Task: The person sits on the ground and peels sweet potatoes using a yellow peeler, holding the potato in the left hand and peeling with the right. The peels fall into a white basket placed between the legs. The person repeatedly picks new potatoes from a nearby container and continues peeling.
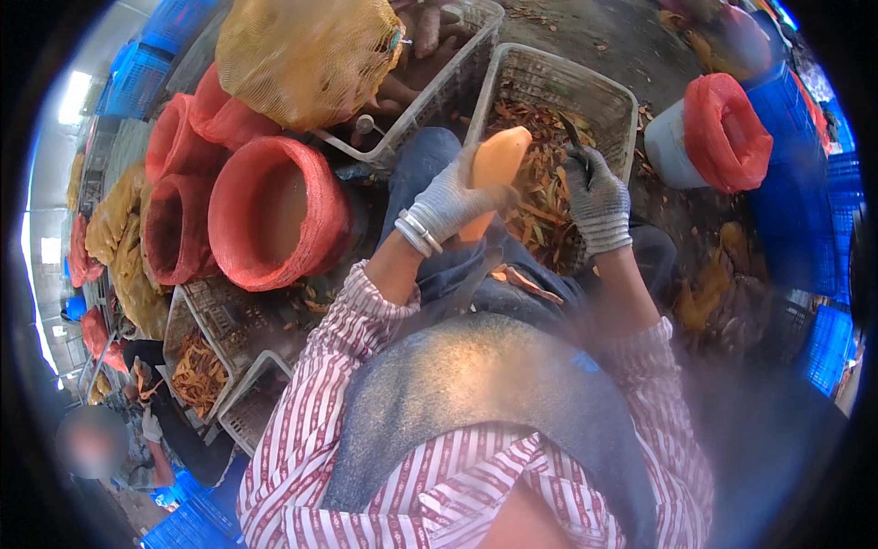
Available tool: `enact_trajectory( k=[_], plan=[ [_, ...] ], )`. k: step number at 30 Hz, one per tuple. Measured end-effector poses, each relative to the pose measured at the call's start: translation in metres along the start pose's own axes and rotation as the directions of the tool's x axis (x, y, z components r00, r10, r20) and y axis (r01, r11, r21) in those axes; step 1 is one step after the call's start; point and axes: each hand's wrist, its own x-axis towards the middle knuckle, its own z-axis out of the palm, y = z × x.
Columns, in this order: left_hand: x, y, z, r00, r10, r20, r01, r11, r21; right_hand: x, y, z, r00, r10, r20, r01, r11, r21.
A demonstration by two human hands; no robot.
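My left hand (453, 195), in a grey knitted glove with a bracelet at the wrist, grips a peeled orange sweet potato (506, 154). The upper end of the root sticks out past the fingers; its lower end shows below them. Gloved as well, my right hand (598, 195) is closed around the handle of a dark peeling blade (570, 129), which points up and stands apart from the root. Under both hands is a dirty plastic crate (566, 74) holding many orange-brown peelings (538, 209). A few strips of peel (528, 283) lie on my lap.
Left stands a red-lined bucket (329, 219) of cloudy liquid. Beyond my left hand, a yellow mesh sack (302, 62) rests at a crate of unpeeled sweet potatoes (429, 34). Right is another red-lined bucket (665, 144) near blue crates (789, 137). A co-worker (161, 460) sits lower left.
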Motion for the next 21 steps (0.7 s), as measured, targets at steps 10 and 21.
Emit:
enact_trajectory(
  k=[10,21],
  plan=[
    [0.008,-0.032,0.011,1.000,0.022,-0.009,-0.018,0.934,0.356,0.069,0.001,0.012,0.770,0.444,0.458,-0.340,-0.321,0.884],
    [0.016,-0.003,0.033,0.722,0.646,0.248,-0.676,0.583,0.450,0.004,-0.003,-0.022,0.660,0.519,0.544,-0.586,-0.098,0.804]
  ],
)
